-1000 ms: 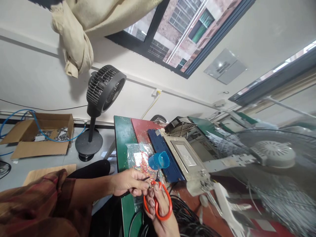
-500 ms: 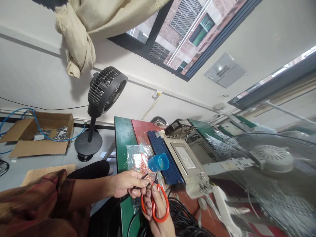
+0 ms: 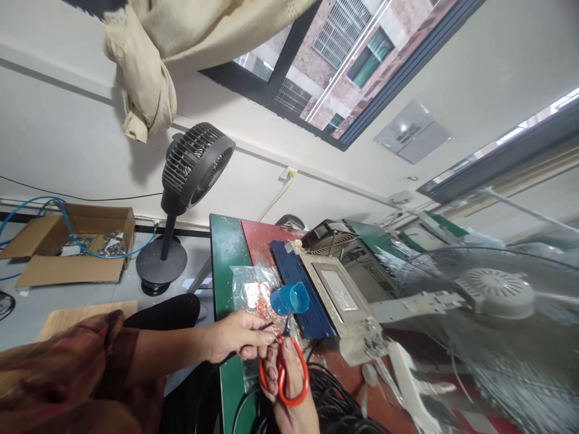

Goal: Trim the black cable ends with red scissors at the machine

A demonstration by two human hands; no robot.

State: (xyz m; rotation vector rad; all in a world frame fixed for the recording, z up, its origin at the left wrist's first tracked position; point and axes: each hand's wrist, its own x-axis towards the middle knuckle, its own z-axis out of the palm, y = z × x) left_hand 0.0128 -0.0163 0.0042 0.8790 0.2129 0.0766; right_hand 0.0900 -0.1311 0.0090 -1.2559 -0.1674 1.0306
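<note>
Orange-handled scissors [image 3: 284,374] gripped in right hand [image 3: 289,386], bottom centre of frame; left hand [image 3: 237,337] pinches thin black wire [image 3: 246,346] at blades. Blue cup [image 3: 290,298] & clear bag [image 3: 253,292] just above, on green table [image 3: 226,253]; black fan [image 3: 192,166] upper left.

Bare green tabletop [image 3: 226,253] lies open left of the plastic bag [image 3: 253,289]; the blue cup [image 3: 292,298], blue tray [image 3: 301,295] and black cable coil [image 3: 335,404] crowd the rest.
</note>
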